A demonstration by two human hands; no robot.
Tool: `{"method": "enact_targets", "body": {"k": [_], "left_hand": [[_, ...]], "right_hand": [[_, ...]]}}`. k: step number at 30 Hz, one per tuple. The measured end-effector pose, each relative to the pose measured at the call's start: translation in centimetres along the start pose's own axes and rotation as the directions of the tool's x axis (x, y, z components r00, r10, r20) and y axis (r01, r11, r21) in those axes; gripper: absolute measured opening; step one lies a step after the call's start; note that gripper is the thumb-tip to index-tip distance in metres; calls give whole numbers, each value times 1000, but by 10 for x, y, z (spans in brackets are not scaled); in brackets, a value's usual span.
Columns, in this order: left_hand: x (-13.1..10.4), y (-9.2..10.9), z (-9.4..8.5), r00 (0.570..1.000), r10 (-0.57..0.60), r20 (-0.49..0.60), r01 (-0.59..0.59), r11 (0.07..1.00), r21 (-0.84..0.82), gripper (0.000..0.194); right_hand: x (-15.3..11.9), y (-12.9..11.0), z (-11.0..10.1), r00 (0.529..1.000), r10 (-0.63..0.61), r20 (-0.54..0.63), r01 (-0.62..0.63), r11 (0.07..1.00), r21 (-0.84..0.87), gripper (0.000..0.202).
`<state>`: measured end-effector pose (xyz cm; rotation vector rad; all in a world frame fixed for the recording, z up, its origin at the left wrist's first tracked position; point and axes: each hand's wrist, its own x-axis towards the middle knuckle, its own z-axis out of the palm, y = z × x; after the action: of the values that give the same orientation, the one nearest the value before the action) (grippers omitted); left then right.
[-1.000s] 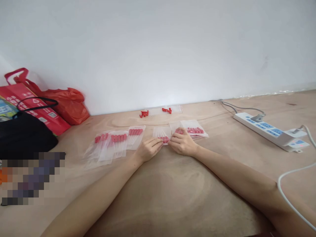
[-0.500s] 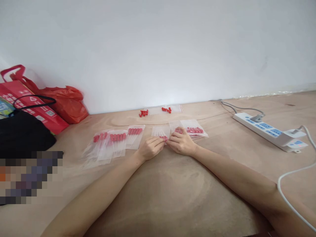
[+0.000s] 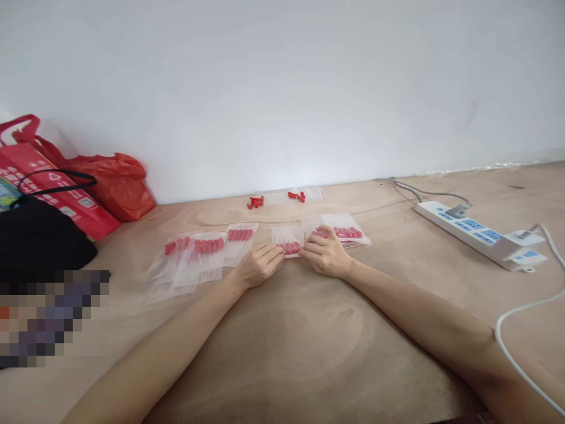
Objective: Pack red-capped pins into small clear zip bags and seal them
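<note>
A small clear plastic bag (image 3: pixel 286 234) lies between my hands, with a row of several red, rounded pieces along its near end. My left hand (image 3: pixel 261 265) is closed, its fingertips pinching the bag's near left corner. At the near right corner, the fingers of my right hand (image 3: pixel 326 254) pinch the same edge. Right behind that hand, more filled bags (image 3: pixel 351 228) overlap, partly covered by my fingers. To the left of my left hand, a fanned group of filled bags (image 3: pixel 207 259) shows red pieces at the far ends and thin white stems below.
Loose red pieces (image 3: pixel 255 202) lie near the wall, beside flat clear bags (image 3: pixel 276 198) with a few more red pieces on top. A white power strip (image 3: pixel 463 227) with cables sits at right. Red bags (image 3: pixel 128 185) and a black bag (image 3: pixel 39 241) stand at left.
My left hand has slid left along the bag's near edge, away from my right hand, uncovering the row of red pieces. My right hand has hardly moved.
</note>
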<state>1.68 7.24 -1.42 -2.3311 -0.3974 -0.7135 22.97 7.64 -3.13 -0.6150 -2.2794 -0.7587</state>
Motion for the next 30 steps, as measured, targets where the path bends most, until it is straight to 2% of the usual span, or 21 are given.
{"method": "enact_targets", "body": {"k": [4,11,17,21,30], "left_hand": [[-7,-3,-5,999,2,54,-5,999,51,9],[-7,-3,-8,989,-96,109,84,991,102,15],[-6,0,-6,990,-142,17,141,990,6,8],[2,4,0,994,-101,-42,99,994,-54,5],[5,6,-1,999,-33,-40,32,999,-13,7]], "right_hand": [[0,0,0,1000,18,0,-18,1000,6,21],[0,-1,0,998,58,-16,-57,998,20,20],[0,-3,0,989,142,-46,-137,986,98,18],[4,-6,-2,985,159,-64,-149,978,144,17],[8,-15,2,994,104,-37,-101,993,64,18]]}}
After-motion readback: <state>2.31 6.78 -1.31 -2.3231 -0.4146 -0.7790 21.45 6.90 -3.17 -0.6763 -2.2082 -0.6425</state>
